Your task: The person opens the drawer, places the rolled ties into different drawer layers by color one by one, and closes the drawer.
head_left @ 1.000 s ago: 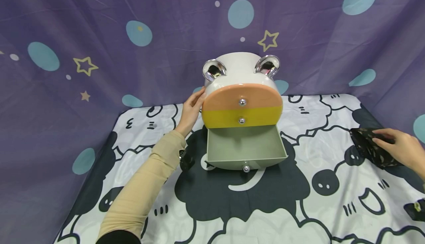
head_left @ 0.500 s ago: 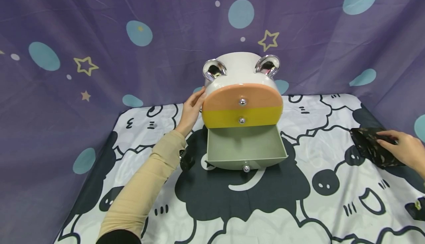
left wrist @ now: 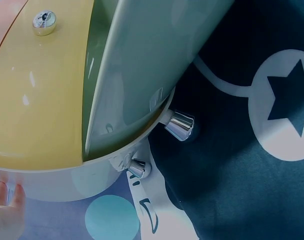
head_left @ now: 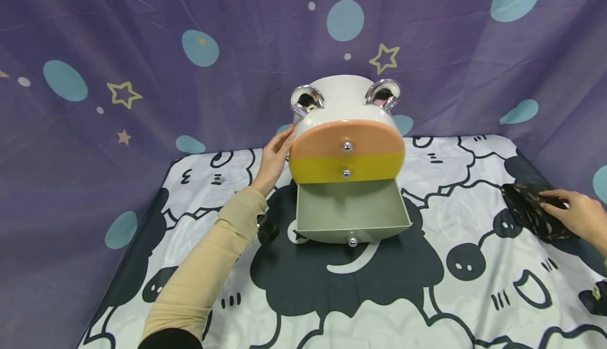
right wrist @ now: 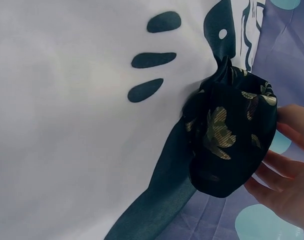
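Note:
In the head view, a frog-faced mini chest of drawers [head_left: 348, 138] stands at the back. Its green bottom drawer [head_left: 352, 206] is pulled out, and nothing shows inside. My left hand [head_left: 272, 162] touches the chest's left side; only its fingertips [left wrist: 16, 194] show in the left wrist view. Far to the right lies a black fabric pouch [head_left: 533, 209] with a gold leaf pattern. My right hand [head_left: 578, 212] holds the pouch by its right end, thumb and fingers on either side. In the right wrist view, the fingertips meet the pouch [right wrist: 227, 140] and are partly hidden.
A white and dark cartoon-print cloth [head_left: 303, 296] covers the table. Behind it hangs a purple curtain [head_left: 256, 32] with stars and blue spots. Small silver knobs [head_left: 352, 241] project from the drawer fronts.
My right hand has shifted slightly to the right at the pouch, which stays nearly in place. My left hand, the chest and its pulled-out drawer look unchanged.

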